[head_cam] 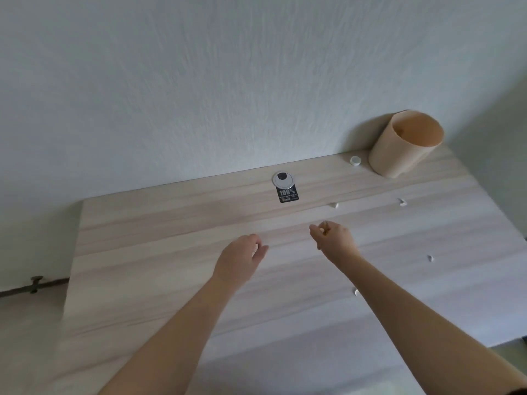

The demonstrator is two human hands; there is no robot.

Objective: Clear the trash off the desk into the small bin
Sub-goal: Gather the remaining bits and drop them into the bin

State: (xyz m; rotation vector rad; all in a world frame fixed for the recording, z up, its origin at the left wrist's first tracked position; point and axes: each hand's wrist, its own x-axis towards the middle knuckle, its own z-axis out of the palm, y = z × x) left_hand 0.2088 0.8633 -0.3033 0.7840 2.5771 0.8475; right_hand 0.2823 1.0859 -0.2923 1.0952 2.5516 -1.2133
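Observation:
A small beige bin [399, 149] stands open at the back right of the pale wooden desk [171, 280], against the wall. Small white scraps lie scattered on the desk: one [334, 205] just beyond my right hand, one [402, 202] further right, one [430, 258] at the right, one [356, 291] beside my right forearm. A white cap [355, 160] sits left of the bin. My right hand [333, 238] hovers mid-desk with its fingertips pinched on a small white scrap. My left hand [242, 259] hovers beside it, fingers loosely curled, holding nothing I can see.
A round grey cable grommet [282, 179] with a black "100%" label [288, 194] sits at the desk's back edge. The white wall rises right behind the desk. The desk's left edge drops to the floor, where a dark cable [34, 286] runs.

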